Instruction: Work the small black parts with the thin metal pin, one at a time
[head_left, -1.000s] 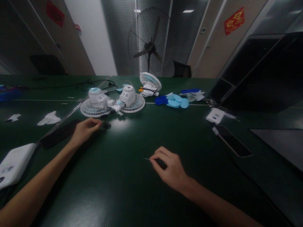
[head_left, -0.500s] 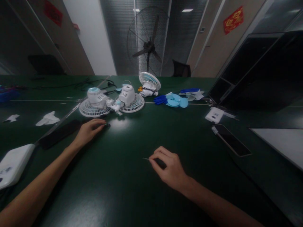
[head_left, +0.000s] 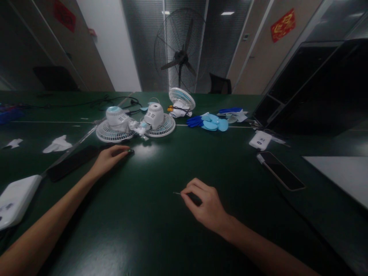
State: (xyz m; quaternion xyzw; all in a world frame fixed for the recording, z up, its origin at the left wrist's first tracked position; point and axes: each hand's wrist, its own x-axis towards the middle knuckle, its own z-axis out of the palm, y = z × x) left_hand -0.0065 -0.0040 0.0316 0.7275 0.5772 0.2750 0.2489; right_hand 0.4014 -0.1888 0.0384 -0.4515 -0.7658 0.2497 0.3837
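My left hand (head_left: 110, 157) is closed in a pinch at the left of the dark green table, with its fingertips on a small dark piece (head_left: 130, 151) too little to name. Just behind that hand lie two white fans (head_left: 155, 117) face down. In front of me, right of the middle, my right hand (head_left: 205, 203) pinches a slim tool with a thin metal shaft (head_left: 176, 193) pointing left. The fingers cover most of the tool, so its kind is unclear.
Another white fan (head_left: 182, 102) lies tilted farther back. Blue gloves and light blue discs (head_left: 214, 122) are right of it. A phone (head_left: 281, 170) and a small white device (head_left: 260, 140) lie at right. White cloth (head_left: 57, 144) and a white box (head_left: 18, 199) are at left.
Hardly anything differs. The small piece at my left fingertips shows slightly more; my right hand stays in place with the thin tool.
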